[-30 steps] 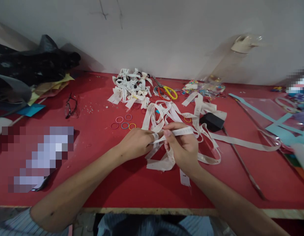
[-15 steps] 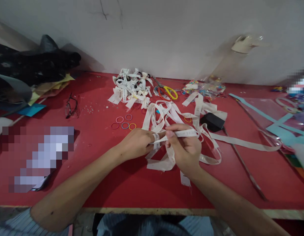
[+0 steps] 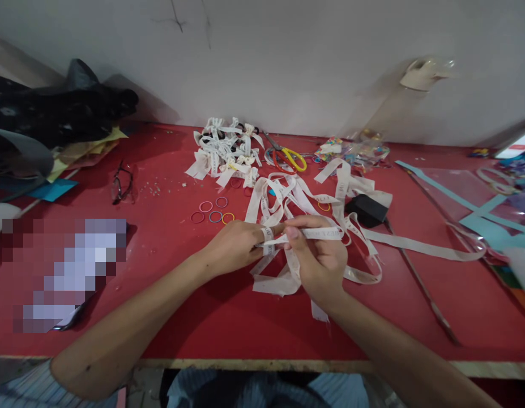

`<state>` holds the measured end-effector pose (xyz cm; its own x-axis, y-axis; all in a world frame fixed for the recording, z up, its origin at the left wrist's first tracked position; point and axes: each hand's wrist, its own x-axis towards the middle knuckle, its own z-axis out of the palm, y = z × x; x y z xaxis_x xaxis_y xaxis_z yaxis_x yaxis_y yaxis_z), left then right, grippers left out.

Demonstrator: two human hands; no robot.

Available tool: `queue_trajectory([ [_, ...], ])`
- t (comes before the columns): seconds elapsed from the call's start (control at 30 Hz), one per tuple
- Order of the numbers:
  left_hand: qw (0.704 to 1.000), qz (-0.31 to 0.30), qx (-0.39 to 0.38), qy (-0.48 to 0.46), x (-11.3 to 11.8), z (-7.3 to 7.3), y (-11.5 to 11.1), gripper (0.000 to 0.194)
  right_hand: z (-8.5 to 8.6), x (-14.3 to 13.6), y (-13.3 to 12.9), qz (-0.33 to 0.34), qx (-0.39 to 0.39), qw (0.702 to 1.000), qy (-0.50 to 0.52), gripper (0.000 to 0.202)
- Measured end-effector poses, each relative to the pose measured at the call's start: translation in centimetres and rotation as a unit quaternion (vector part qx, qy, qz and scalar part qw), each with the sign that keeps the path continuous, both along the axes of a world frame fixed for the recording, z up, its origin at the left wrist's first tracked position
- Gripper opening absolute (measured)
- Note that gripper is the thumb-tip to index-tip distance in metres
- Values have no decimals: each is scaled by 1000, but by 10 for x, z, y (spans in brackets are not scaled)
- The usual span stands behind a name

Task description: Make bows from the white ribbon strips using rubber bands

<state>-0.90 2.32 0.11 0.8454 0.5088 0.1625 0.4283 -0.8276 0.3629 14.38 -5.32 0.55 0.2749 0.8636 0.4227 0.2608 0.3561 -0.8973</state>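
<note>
My left hand point(image 3: 237, 245) is closed on a white printed ribbon point(image 3: 319, 233), which wraps around its index finger. Between the thumb and fingers of my right hand point(image 3: 324, 258) the same ribbon is pinched, its folded length stretching across from one hand to the other. Loose loops of printed ribbon point(image 3: 283, 192) lie beneath and behind both hands. Just beyond my left hand are several small coloured elastic bands point(image 3: 216, 216). A pile of tied ribbon bows point(image 3: 230, 150), some with dark bands, sits farther back.
Scissors point(image 3: 294, 160) with yellow and red handles rest behind the ribbons. A black block point(image 3: 367, 210) and a thin rod point(image 3: 427, 300) lie right. Glasses point(image 3: 123, 182), a pixelated flat object point(image 3: 81, 266) and a black bag point(image 3: 62, 107) occupy the left side of the red table point(image 3: 194, 334).
Both hands stay almost in place, still gripping the ribbon. The ribbon section at my right fingers has tilted slightly, and its printed face shows differently.
</note>
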Motion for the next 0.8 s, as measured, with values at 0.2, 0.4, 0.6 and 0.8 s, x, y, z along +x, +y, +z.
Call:
queue_trajectory([
  [0.2,1000,5,18,-11,1,1,0,29,-2,1,0,-3,-12,1000,9,7],
  [0.4,1000,5,9,-17,1,0,0,23,-2,1,-1,-4,-3,1000,-2,6],
  [0.6,999,-5,-17,-46,0,-1,0,29,0,1,0,-10,-3,1000,-19,5],
  [0.8,997,-17,-15,-77,1,-2,0,42,-1,1,0,-1,-2,1000,-13,6],
])
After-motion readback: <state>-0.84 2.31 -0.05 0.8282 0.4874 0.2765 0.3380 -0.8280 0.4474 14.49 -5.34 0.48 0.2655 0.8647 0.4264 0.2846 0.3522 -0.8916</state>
